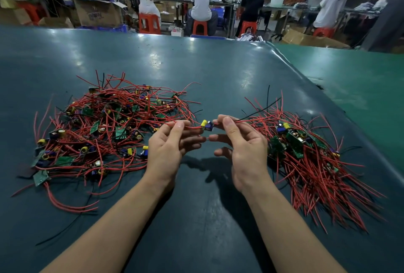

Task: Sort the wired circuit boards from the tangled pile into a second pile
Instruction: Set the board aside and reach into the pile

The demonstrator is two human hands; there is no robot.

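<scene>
Bare dark-green table (196, 64) lay open toward twelve o'clock. Left hand (168, 148) and right hand (244, 145) each pinched red wires of one circuit board (207, 125), between tangled pile (105, 128) and second pile (306, 152).

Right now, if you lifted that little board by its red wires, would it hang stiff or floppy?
Probably floppy: the held board is small and its red wires curve thinly between the left hand and right hand. Likely light. Trailing wires may snag the tangled pile.
</scene>
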